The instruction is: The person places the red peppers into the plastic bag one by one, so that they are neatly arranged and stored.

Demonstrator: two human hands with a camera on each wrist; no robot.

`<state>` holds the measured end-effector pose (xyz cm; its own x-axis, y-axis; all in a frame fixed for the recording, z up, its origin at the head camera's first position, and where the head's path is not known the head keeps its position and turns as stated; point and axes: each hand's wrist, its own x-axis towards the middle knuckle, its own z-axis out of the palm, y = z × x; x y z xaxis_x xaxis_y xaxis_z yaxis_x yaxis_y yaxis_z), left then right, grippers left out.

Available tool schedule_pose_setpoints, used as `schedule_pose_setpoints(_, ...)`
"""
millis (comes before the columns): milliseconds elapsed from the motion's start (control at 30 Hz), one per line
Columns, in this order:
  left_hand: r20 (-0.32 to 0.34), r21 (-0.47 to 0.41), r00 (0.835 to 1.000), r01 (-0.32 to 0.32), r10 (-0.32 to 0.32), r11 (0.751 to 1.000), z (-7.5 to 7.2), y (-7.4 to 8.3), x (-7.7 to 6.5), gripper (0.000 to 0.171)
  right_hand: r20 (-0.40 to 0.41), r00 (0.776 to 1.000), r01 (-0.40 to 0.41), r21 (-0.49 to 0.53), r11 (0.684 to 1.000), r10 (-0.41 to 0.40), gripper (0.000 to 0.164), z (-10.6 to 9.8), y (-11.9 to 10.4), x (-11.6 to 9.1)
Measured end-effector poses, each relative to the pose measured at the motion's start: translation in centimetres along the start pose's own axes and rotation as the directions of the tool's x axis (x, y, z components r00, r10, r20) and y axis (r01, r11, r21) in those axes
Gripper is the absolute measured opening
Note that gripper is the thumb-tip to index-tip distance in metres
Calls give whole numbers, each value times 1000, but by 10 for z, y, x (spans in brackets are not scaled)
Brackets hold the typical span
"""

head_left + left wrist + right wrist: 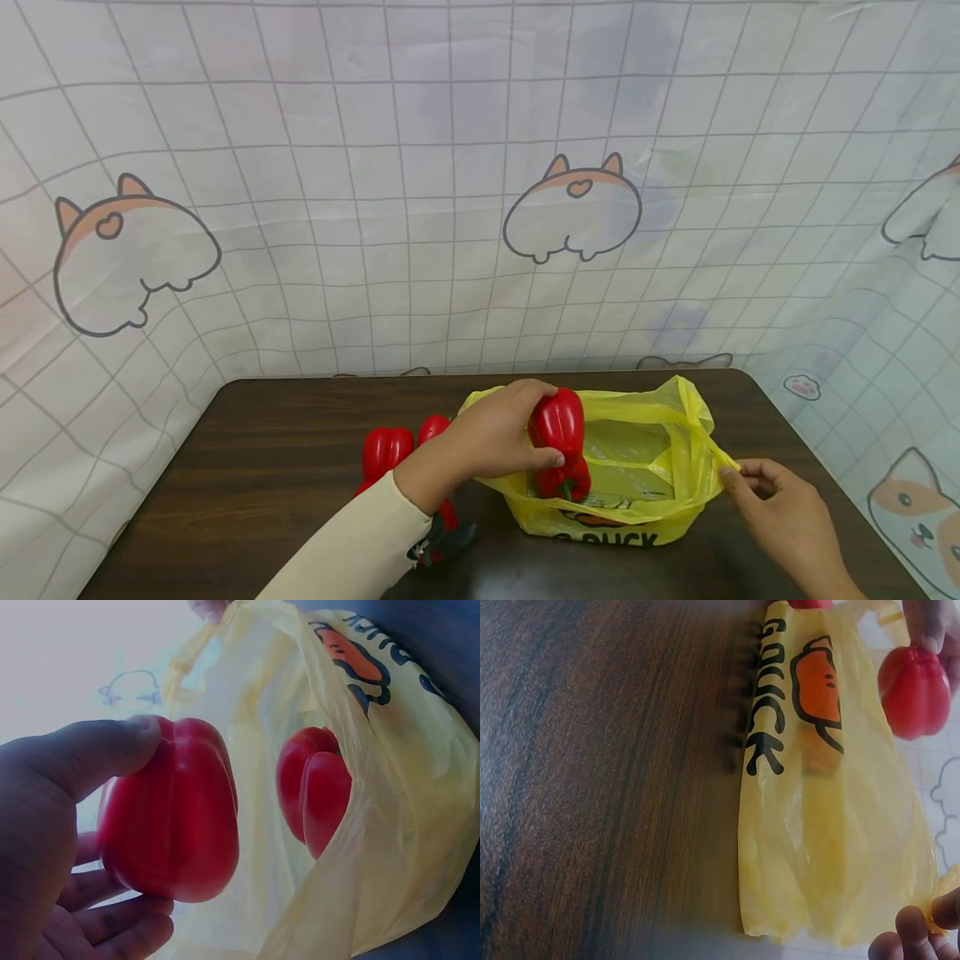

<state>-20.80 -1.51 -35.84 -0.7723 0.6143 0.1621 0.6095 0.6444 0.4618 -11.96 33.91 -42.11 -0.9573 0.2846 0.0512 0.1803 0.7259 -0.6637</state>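
Left hand [502,429] grips one lobed red pepper [559,423]; right hand [783,508] pinches one yellow plastic bag [678,518] by its right edge, second pepper [564,481] inside.

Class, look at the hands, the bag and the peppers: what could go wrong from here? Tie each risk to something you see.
1. The left hand holds a pepper at the mouth of the bag; if it slips, it may hit the pepper inside.
2. Only the right hand pinches the bag, at one side, so the mouth might sag and snag the pepper.
3. The left sleeve passes close to the other peppers and might nudge them.
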Motion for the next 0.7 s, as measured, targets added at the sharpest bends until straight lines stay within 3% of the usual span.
schedule_pose_setpoints(333, 56, 8, 996, 63, -64, 998, 7, -9, 11, 83, -7, 1000, -18, 0, 1000, 18, 55, 1, -1, 1)
schedule_pose_setpoints(700, 60, 53, 994, 88, -91, 995, 15, -16, 19, 82, 1, 1000, -7, -2, 1000, 7, 55, 0, 0, 1)
